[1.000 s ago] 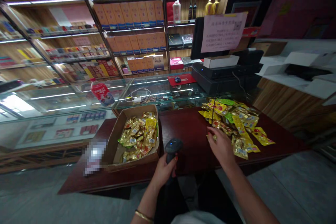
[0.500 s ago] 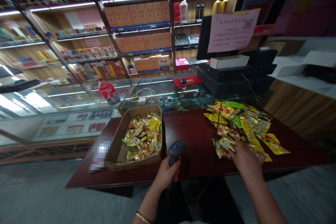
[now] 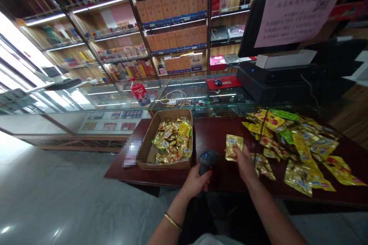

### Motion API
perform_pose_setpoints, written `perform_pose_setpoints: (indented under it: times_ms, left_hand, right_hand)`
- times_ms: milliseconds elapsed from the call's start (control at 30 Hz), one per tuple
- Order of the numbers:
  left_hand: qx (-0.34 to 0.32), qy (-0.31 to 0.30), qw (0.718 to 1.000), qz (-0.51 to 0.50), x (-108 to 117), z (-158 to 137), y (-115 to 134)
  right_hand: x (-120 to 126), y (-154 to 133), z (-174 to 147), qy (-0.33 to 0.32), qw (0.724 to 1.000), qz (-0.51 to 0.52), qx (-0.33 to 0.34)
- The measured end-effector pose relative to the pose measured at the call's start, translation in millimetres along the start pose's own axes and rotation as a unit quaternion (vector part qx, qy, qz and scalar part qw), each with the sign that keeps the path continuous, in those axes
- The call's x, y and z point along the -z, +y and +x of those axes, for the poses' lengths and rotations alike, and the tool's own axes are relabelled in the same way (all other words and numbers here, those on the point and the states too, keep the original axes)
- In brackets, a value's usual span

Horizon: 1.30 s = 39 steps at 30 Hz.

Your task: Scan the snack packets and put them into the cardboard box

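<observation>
My left hand [image 3: 198, 180] is closed round the handle of a dark barcode scanner [image 3: 209, 157], which has a small blue light on top. In my right hand [image 3: 245, 162] is a gold foil snack packet [image 3: 233, 146], pinched at its lower right side and held up with a printed label facing me. The packet is just right of the scanner, apart from it. Beyond my right hand, a loose pile of gold, yellow and green snack packets [image 3: 287, 130] spreads over the dark red table [image 3: 214, 134]. An open cardboard box [image 3: 148, 143] at the left holds several similar packets.
A glass display counter [image 3: 184, 101] runs behind the table, bearing a red drink bottle [image 3: 140, 92], a white cable and a mouse [image 3: 218, 82] on a red mat. A monitor with a paper sign [image 3: 296, 17] stands at right. A thin black cord [image 3: 262, 134] hangs before the pile.
My right hand has lifted a gold packet from the pile and brought it left towards the scanner. The left hand still grips the scanner. The view has turned left.
</observation>
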<state>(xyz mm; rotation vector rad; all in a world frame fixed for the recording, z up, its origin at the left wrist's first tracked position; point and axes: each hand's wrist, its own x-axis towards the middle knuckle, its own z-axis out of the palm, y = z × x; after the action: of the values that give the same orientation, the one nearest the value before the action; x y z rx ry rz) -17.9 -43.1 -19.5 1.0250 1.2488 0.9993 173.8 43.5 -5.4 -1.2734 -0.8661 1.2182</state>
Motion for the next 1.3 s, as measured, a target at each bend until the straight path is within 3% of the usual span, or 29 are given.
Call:
perform_pose_setpoints:
  times_ms: [67,200,400,633,967,1300]
  left_hand:
    - [-0.001,0.006,1.000,-0.002,0,0,-1]
    - [-0.002,0.007,1.000,0.003,-1,-1,-1]
    - [0.006,0.000,1.000,0.019,-2,-1,4]
    - [0.017,0.035,0.999,-0.014,-6,-7,15]
    - [-0.012,0.057,0.997,0.041,-20,-28,66]
    - [-0.011,0.043,0.998,0.042,-21,-31,73]
  right_hand:
    - [-6,16,5,-0.002,1.000,-0.018,0.013]
    - [4,41,14,0.013,0.995,-0.067,0.069]
    - [6,56,21,0.002,0.995,-0.066,0.077]
    - [-1,60,23,-0.023,0.992,-0.074,0.102]
    - [-4,65,27,-0.036,0.994,-0.039,0.101]
    - [-5,58,26,-0.039,0.993,-0.028,0.108]
